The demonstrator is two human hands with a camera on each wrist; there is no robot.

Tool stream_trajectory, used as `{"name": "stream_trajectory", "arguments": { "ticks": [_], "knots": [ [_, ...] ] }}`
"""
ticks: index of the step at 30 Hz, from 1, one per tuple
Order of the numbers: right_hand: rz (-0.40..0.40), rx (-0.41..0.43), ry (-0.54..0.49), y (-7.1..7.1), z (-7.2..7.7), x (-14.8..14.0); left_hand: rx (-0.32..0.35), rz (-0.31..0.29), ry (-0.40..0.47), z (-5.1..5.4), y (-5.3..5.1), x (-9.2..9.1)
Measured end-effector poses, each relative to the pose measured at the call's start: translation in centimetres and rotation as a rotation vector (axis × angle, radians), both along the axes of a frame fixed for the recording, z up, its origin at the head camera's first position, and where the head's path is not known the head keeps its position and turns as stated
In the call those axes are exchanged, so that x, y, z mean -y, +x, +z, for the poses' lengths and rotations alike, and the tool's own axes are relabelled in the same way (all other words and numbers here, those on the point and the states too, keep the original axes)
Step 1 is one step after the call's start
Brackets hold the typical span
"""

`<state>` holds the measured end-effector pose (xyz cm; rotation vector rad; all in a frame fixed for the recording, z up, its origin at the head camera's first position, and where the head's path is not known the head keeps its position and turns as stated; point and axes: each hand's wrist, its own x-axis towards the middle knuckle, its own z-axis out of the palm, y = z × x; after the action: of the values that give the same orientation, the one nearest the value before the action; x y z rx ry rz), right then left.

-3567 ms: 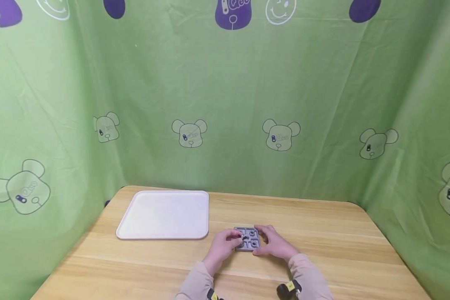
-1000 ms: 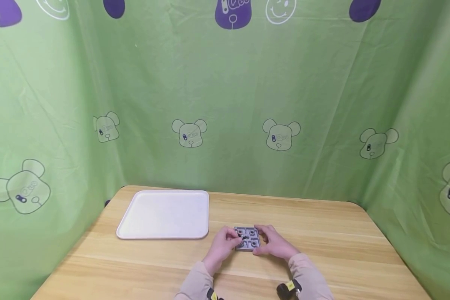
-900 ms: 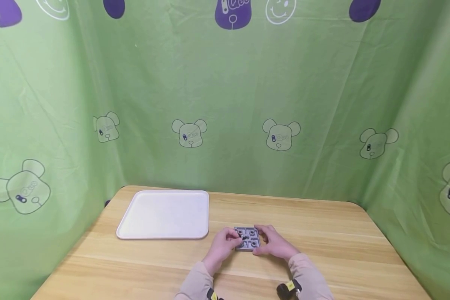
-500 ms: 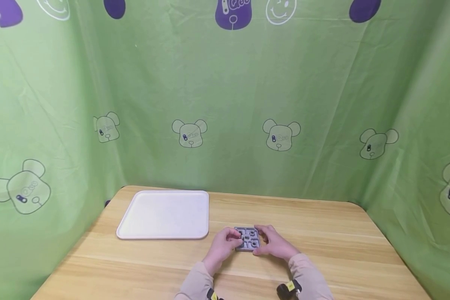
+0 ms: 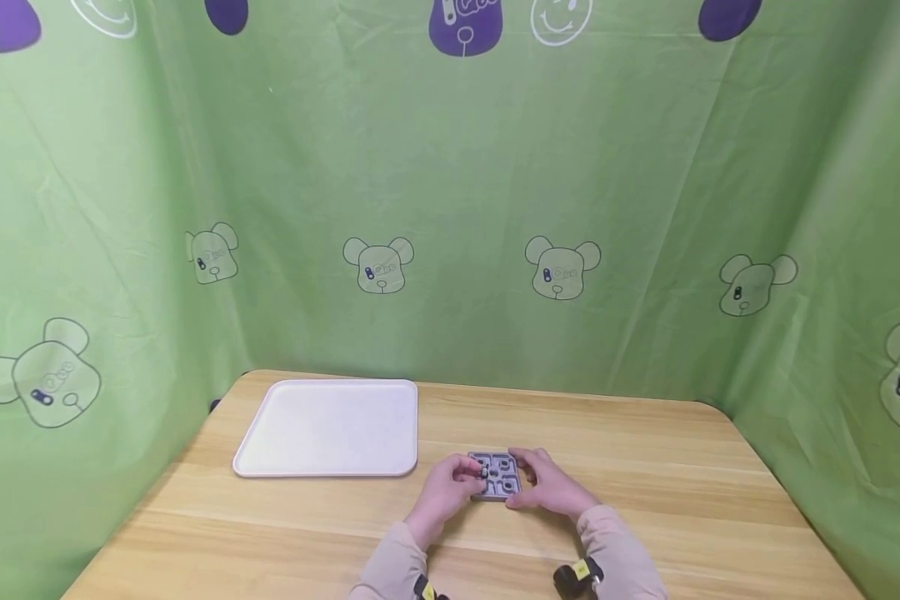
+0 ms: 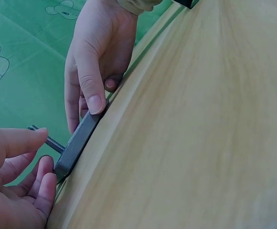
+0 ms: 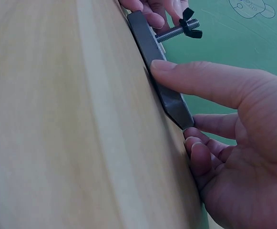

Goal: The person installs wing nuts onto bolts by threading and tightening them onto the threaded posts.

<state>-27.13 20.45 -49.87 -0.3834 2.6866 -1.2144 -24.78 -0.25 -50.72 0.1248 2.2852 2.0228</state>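
Note:
A square grey metal plate [image 5: 504, 475] with recessed round seats lies on the table between the two hands. In the right wrist view, a threaded bolt [image 7: 169, 34] stands up from the plate [image 7: 152, 52], with a black wing nut [image 7: 191, 29] near its end. My left hand [image 5: 442, 493] has its fingertips at the wing nut, and its other fingers rest by the plate's edge; in the left wrist view they cover the nut above the bolt [image 6: 55, 145]. My right hand [image 5: 553, 487] grips the plate's opposite side, thumb on the near edge, fingers around the corner.
A white rectangular tray [image 5: 330, 429] lies on the wooden table [image 5: 645, 450] to the left of the hands. Green printed curtains [image 5: 457, 167] stand behind the table and at both sides. A black device [image 5: 570, 581] with a yellow label is on the right wrist.
The dark wing nut at my left fingertips shows turned compared with about a second ago. My right hand and the plate keep their places, and the tray has not moved.

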Motion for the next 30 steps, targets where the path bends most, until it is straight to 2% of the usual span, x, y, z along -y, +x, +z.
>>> {"name": "stream_trajectory", "arguments": {
  "ticks": [9, 24, 30],
  "knots": [
    [0.005, -0.008, 0.007, 0.06, -0.03, 0.0, -0.026, 0.005, -0.025, 0.03, -0.02, -0.02],
    [-0.001, 0.008, -0.007, 0.12, 0.11, 0.03, -0.03, 0.004, -0.076, 0.21, -0.06, 0.06],
    [0.002, 0.009, -0.011, 0.14, 0.23, 0.03, 0.01, -0.062, -0.075, 0.79, -0.29, 0.47]
  ]
}}
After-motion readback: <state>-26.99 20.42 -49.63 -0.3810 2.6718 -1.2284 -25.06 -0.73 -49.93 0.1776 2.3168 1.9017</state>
